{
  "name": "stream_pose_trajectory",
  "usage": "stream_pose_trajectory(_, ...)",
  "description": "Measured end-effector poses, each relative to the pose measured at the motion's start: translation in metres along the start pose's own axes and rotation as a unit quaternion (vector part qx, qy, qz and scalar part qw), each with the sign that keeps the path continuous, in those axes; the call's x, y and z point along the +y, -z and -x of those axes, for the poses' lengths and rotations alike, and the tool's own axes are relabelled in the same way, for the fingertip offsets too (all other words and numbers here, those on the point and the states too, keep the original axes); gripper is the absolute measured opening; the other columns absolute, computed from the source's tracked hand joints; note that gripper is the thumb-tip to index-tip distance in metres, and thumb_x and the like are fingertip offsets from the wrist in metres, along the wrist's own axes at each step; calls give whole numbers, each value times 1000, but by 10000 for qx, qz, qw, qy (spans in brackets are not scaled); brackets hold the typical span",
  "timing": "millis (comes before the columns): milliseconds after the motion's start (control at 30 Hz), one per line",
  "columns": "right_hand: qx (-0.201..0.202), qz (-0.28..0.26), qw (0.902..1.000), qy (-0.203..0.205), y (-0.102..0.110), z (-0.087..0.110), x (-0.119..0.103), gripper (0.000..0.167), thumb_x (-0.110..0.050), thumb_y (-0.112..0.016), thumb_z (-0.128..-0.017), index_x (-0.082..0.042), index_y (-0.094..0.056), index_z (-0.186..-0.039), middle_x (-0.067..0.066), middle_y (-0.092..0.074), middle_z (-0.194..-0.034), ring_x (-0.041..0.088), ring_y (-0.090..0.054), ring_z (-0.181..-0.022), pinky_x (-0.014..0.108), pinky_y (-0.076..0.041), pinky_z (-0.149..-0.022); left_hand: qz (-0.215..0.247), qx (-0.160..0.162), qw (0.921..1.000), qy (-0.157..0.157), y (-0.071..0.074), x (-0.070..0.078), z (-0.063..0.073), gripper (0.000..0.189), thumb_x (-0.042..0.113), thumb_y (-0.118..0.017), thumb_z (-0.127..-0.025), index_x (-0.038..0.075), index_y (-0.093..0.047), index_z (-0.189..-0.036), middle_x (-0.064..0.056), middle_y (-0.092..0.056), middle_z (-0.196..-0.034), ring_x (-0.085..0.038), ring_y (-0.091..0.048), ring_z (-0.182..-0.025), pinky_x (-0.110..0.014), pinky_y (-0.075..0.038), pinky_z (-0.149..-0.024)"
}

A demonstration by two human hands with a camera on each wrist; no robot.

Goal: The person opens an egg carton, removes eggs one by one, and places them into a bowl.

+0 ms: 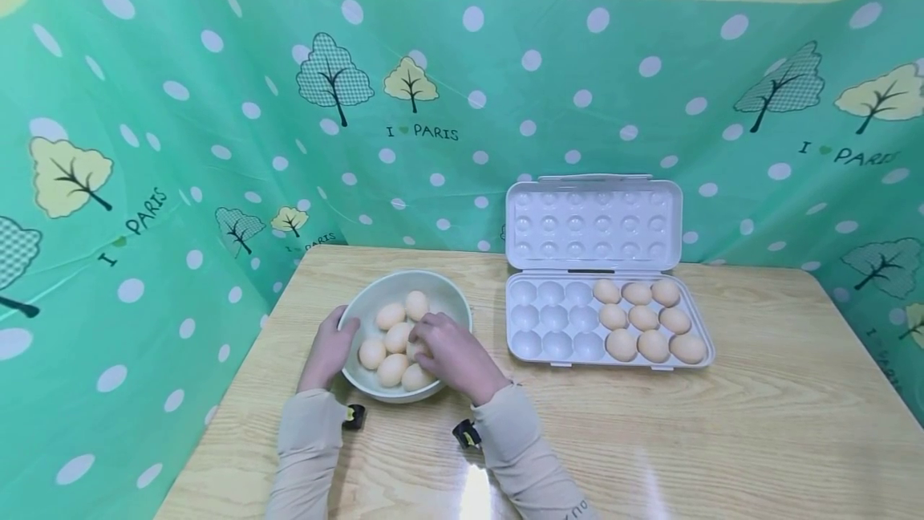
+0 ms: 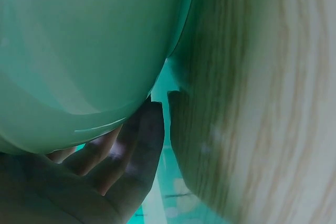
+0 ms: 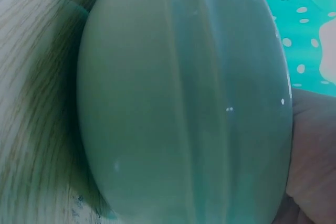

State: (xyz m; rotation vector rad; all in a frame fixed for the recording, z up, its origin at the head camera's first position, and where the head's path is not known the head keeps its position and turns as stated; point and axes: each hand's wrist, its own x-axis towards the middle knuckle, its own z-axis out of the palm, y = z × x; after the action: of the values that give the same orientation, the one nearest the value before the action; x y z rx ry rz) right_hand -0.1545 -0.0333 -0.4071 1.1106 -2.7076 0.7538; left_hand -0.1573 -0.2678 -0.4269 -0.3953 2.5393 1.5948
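Observation:
A pale green bowl (image 1: 443, 295) holds several light brown eggs (image 1: 392, 370). My left hand (image 1: 332, 350) grips its left rim, thumb at the edge and fingers (image 2: 139, 156) along the outer wall. Reaching in over the right side, my right hand (image 1: 456, 355) has its fingers curled on an egg (image 1: 416, 350), which they partly cover. The right wrist view shows mostly the bowl's outer wall (image 3: 157, 103), so the fingertips are hidden there. To the right lies an open egg carton (image 1: 554, 319), with eggs (image 1: 642, 317) filling its right three columns and bare cups in the left three.
The carton's lid (image 1: 593, 223) stands upright against the green dotted curtain (image 1: 462, 103) at the back. Bowl and carton rest on a light wooden table (image 1: 758, 408). Small black devices (image 1: 467, 433) sit at both wrists.

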Motion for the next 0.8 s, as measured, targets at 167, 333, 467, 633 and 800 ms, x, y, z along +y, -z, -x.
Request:
stream_pose_trajectory(167, -62, 50, 10000, -1, -1, 1, 0, 17, -14, -70, -89, -10, -73, -105, 0, -70, -103, 15, -63, -96, 24, -55, -89, -19, -32, 10000, 43, 0, 0, 1, 51, 23, -35, -106, 2, -31, -152, -25, -36, -154, -43, -35, -143, -57, -31, -117)
stream_pose_trajectory(333, -75, 110, 9999, -3, -2, 1, 0, 15, -13, -69, -89, -11, -74, -104, -1, -71, -101, 14, -64, -94, 23, -55, -87, -28, -39, 10000, 56, 0, -1, 0, 51, 23, -35, -106, 1, -31, -152, -25, -35, -154, -43, -34, -143, -57, -31, -117)
stream_pose_trajectory(467, -92, 184, 9997, 126, -2, 1, 1, 15, -12, -68, -89, -11, -74, -102, 0, -70, -100, 13, -65, -94, 22, -56, -85, -19, -31, 9999, 117, 0, -2, 1, 52, 23, -35, -106, 2, -30, -152, -25, -34, -155, -43, -33, -144, -57, -29, -118)
stream_pose_trajectory(633, -88, 390, 9985, 379, 0, 0, 4, 11, -13, -65, -92, -12, -74, -97, -2, -68, -93, 11, -62, -85, 19, -55, -76, -27, -62, 9999, 99, 0, -1, 1, 52, 23, -36, -106, 2, -29, -153, -25, -34, -155, -43, -33, -144, -56, -29, -118)
stream_pose_trajectory(800, -25, 425, 9974, 586, 3, -1, 8, 11, -13, -63, -93, -13, -74, -93, -4, -66, -89, 8, -59, -79, 16, -52, -70, -1, -59, 10000, 53, 1, 0, 1, 52, 24, -35, -106, 2, -29, -153, -25, -33, -156, -42, -32, -144, -56, -29, -118)
